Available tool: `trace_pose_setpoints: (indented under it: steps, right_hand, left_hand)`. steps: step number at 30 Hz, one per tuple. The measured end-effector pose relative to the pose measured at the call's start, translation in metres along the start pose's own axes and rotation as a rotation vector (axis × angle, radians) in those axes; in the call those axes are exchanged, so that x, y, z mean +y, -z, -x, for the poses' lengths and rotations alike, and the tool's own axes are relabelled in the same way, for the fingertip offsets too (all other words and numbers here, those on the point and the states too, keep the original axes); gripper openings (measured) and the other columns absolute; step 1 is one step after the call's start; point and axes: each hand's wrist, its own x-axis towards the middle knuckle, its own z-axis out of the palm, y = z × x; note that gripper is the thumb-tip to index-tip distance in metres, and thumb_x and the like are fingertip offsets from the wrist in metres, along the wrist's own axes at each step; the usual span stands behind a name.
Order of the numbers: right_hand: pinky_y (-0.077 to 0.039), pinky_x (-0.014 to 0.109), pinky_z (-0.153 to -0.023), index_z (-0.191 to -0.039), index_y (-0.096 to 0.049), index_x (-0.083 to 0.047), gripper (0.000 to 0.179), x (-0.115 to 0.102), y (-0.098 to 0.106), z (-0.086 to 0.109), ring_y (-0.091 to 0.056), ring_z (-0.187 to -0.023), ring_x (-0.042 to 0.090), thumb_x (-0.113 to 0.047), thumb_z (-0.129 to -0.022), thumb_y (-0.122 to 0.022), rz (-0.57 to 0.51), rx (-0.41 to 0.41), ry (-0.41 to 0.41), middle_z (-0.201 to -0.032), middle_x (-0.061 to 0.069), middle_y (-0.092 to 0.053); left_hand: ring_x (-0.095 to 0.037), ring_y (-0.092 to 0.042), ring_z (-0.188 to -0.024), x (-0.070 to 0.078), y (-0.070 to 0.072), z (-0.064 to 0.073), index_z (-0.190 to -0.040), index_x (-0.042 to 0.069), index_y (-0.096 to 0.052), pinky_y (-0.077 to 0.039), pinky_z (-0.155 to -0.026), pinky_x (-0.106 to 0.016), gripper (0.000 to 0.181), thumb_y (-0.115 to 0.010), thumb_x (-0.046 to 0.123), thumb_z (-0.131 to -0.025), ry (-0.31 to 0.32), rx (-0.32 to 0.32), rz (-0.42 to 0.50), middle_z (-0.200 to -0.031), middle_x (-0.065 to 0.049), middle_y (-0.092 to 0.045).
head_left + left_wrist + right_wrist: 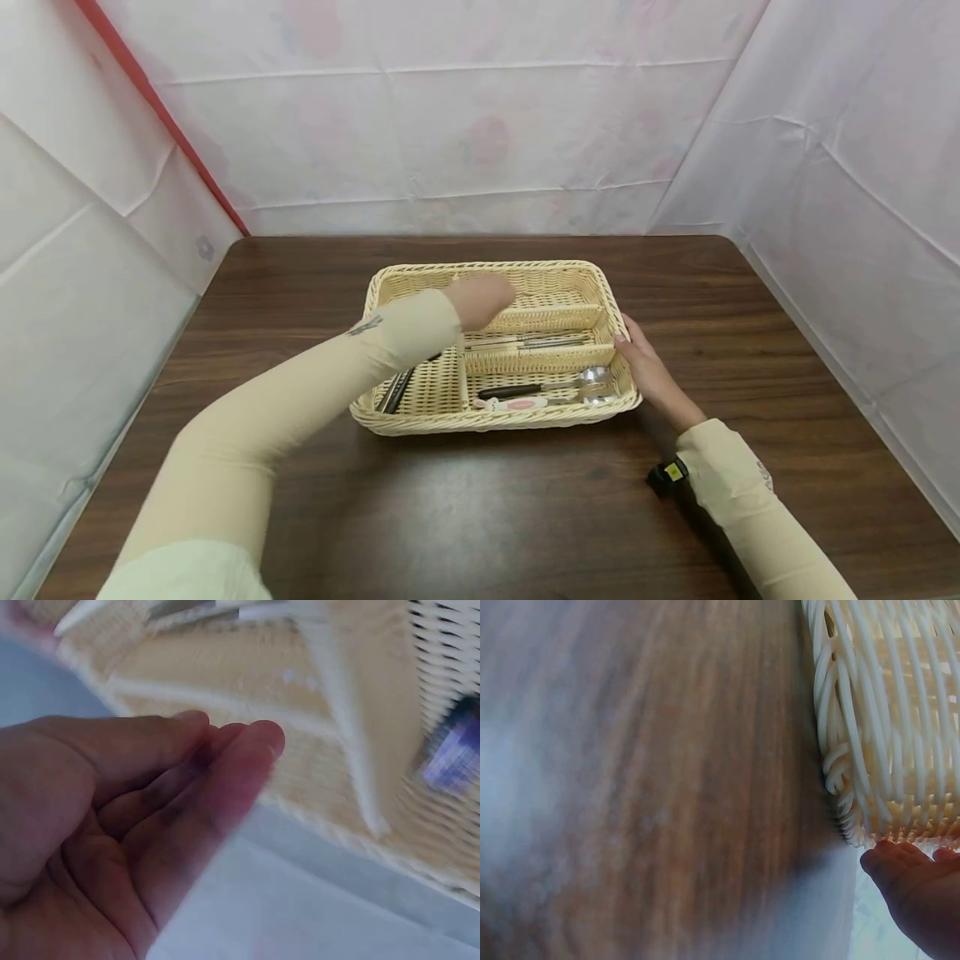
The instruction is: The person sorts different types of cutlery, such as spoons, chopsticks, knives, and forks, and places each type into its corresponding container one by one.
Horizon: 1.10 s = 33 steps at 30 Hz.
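Note:
A cream wicker cutlery basket (495, 426) with several compartments sits on a brown table. Above its middle hovers my left hand (480, 300), blurred in the head view. In the left wrist view its fingers (225, 787) bend loosely toward the thumb, with nothing seen between them. My right hand (648, 367) holds the basket's right rim, the thumb on the edge. The front right compartment contains a black-handled spoon (525, 389) and a pink rabbit-handled utensil (517, 403). Slim metal utensils (551, 342) lie in the middle compartment.
Dark-handled utensils (397, 390) lie in the basket's left compartment, partly hidden by my left forearm. Pale patterned sheets (487, 125) hang behind the wooden table (465, 517) and along both sides. A black wrist device (663, 477) sits by my right sleeve.

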Motion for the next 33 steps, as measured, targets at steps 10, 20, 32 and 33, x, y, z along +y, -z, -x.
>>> trace_pose_setpoints:
  steps: [10,20,32,33]
  right_hand:
    - [-0.014,0.055,-0.109,-0.149,0.01,-0.002,0.06,-0.01,0.015,-0.004,-0.009,-0.139,0.042,-0.02,-0.104,-0.025,0.181,-0.021,-0.089,-0.153,0.028,0.0]
    - [-0.003,0.059,-0.109,-0.152,-0.008,-0.003,0.063,-0.047,0.03,0.03,0.003,-0.142,0.037,-0.031,-0.103,-0.037,0.839,-0.036,0.183,-0.156,0.022,-0.002]
    - [0.001,0.055,-0.111,-0.151,-0.018,-0.007,0.061,-0.065,0.04,0.062,0.001,-0.143,0.034,-0.029,-0.101,-0.045,0.999,-0.064,0.316,-0.156,0.021,-0.011]
    - [0.001,0.055,-0.111,-0.151,-0.018,-0.007,0.061,-0.065,0.04,0.062,0.001,-0.143,0.035,-0.029,-0.101,-0.045,0.985,-0.069,0.305,-0.155,0.021,-0.011]
  left_hand:
    - [-0.033,-0.035,-0.134,-0.04,-0.014,0.111,-0.138,0.002,-0.046,-0.021,-0.105,-0.062,0.055,-0.056,0.036,-0.095,0.252,0.26,0.0,-0.14,-0.015,-0.047]
    - [-0.026,0.007,-0.144,-0.019,-0.047,0.181,-0.154,0.021,-0.014,0.006,-0.1,-0.072,0.077,-0.044,0.059,-0.093,0.418,0.354,0.088,-0.159,-0.006,-0.007]
    - [-0.028,0.001,-0.145,-0.006,-0.069,0.189,-0.154,0.019,-0.015,0.01,-0.099,-0.071,0.08,-0.044,0.061,-0.092,0.425,0.366,0.111,-0.158,-0.008,-0.013]
    - [-0.029,0.0,-0.145,-0.006,-0.07,0.189,-0.154,0.019,-0.015,0.009,-0.099,-0.072,0.08,-0.044,0.061,-0.092,0.423,0.366,0.114,-0.158,-0.008,-0.013]
